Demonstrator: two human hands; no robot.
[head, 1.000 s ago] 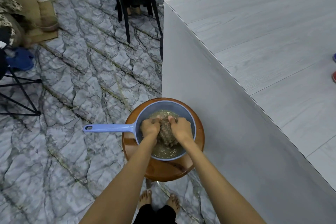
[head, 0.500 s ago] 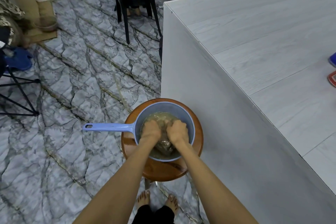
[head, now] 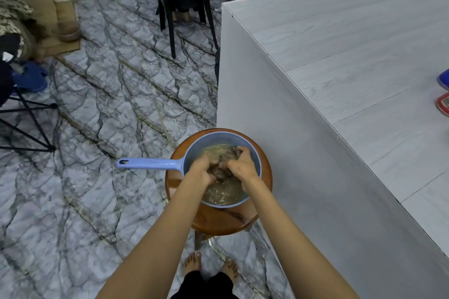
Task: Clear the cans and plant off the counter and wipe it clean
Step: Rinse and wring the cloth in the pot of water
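Both of your hands are down inside the blue dipper [head: 252, 155], which sits on the round wooden stool [head: 213, 221] pressed against the near side wall of the counter [head: 352, 60]. Your left hand [head: 202, 168] and right hand [head: 241, 167] are curled tight around a dark, sodden cloth [head: 224, 165], bunched between them just above the murky water [head: 223, 193]; neither hand is free, and the fingers are closed on the wad from opposite sides. The cloth is a lump with no clear long axis. The counter top lies up and to the right of the dipper, so your right hand is the nearer one for carrying the cloth over. At the far right edge of the counter top, well apart from the dipper, a blue item [head: 444, 80] and a red item [head: 443, 107] are cut off by the frame; whether these are the cans cannot be confirmed. No plant is in view. Judged from this, the wiping step is in preparation, with the cloth being wrung. Expect drips on the way from the dipper to the counter.
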